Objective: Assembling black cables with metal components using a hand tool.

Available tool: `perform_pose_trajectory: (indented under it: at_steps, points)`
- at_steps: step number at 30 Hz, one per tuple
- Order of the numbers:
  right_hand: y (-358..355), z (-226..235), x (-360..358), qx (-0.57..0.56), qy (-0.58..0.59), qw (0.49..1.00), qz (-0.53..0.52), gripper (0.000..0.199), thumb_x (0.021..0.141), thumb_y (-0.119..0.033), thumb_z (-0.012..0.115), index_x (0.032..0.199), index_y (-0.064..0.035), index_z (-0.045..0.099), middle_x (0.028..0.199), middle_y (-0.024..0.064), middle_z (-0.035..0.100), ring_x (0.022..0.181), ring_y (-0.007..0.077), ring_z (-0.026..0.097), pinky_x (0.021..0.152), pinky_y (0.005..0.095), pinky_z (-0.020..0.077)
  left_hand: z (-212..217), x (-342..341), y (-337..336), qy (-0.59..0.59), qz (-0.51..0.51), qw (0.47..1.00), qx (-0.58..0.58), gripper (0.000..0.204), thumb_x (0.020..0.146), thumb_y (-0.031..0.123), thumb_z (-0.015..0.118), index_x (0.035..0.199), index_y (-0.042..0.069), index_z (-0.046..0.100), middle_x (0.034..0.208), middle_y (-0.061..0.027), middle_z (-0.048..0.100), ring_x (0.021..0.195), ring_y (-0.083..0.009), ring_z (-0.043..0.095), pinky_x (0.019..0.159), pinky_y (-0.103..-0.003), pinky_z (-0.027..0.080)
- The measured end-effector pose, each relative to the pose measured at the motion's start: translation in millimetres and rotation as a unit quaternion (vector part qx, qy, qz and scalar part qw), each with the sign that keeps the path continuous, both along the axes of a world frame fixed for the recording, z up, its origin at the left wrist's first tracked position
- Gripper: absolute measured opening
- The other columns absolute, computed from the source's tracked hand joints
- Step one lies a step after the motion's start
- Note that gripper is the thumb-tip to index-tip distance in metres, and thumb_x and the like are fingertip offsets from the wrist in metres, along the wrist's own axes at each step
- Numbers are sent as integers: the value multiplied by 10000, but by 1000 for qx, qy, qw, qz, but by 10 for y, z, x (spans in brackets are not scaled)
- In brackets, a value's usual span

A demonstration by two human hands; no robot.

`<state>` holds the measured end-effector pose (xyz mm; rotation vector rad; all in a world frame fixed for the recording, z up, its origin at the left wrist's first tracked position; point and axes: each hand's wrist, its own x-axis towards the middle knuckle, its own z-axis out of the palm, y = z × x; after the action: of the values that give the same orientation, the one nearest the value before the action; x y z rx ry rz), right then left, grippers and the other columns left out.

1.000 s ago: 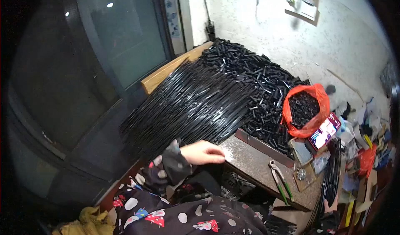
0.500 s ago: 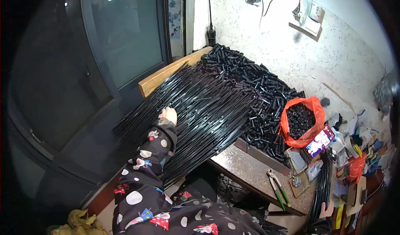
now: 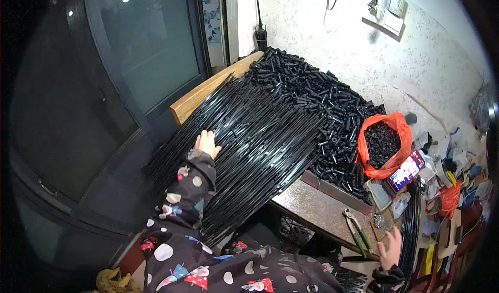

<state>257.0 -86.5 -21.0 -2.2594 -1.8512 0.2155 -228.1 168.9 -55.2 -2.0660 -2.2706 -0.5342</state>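
left hand (image 3: 207,143): laid flat, fingers spread, on the near-left part of the fan of long black rods (image 3: 249,142); it presses on them and grasps none.
right hand (image 3: 391,247): low at the near right, fingers loosely open beside a bundle of black strips (image 3: 410,225); whether it grips anything cannot be told.
rods: a wide sheaf lying across the worktop (image 3: 312,210), overhanging its near-left edge, their far ends against a heap of short black tubes (image 3: 322,101).
nearby: a red bag (image 3: 364,152) of small black pieces, a phone (image 3: 404,170) and green-handled pliers (image 3: 356,229) to the right.
step in hand: it looks like picking rods from the sheaf.
next move calls for: curling the left fingers round a few rods so they part from their neighbours.
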Motion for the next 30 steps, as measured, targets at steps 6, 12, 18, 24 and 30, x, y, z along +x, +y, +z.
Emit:
perform_pose_trajectory:
  at_steps: [6, 12, 18, 24, 30]
  points:
    - [268, -291, -435, 37, 37, 995, 90, 379, 608, -142, 564, 941, -15, 436, 1050, 168, 375, 1015, 335, 301, 848, 366, 250, 134, 107, -154, 58, 89, 990, -95, 236, 562, 132, 576, 755, 18, 503, 907, -95, 369, 885, -245, 391, 690, -385, 375]
    - [441, -439, -597, 78, 38, 993, 79, 444, 625, -116, 532, 1042, -53, 392, 1045, 112, 412, 1010, 294, 324, 840, 359, 255, 265, -11, -81, -3, 15, 999, -46, 219, 683, 205, 494, 784, 25, 422, 736, -167, 510, 690, -342, 499, 585, -431, 391]
    - [443, -452, -599, 85, 14, 996, 28, 439, 626, -176, 530, 1033, -66, 408, 1043, 88, 422, 998, 261, 343, 809, 358, 277, -28, -131, 79, -28, -157, 984, -83, 433, 559, 292, 599, 827, -25, 476, 816, -200, 476, 791, -318, 455, 687, -367, 361]
    - [423, -421, -457, 63, 24, 997, 46, 445, 641, -255, 527, 1040, -96, 410, 1040, 76, 427, 994, 248, 346, 779, 353, 306, 349, -50, -152, -20, -41, 999, -14, 243, 697, 227, 477, 714, -15, 473, 691, -189, 500, 683, -356, 474, 572, -402, 372]
    - [364, -380, -306, 94, 48, 988, 114, 467, 605, -260, 570, 998, -45, 438, 964, 113, 468, 930, 268, 395, 800, 329, 314, 624, -61, -140, -234, -174, 956, 0, 249, 698, 178, 518, 549, 21, 397, 488, -33, 424, 409, -146, 391, 404, -275, 310]
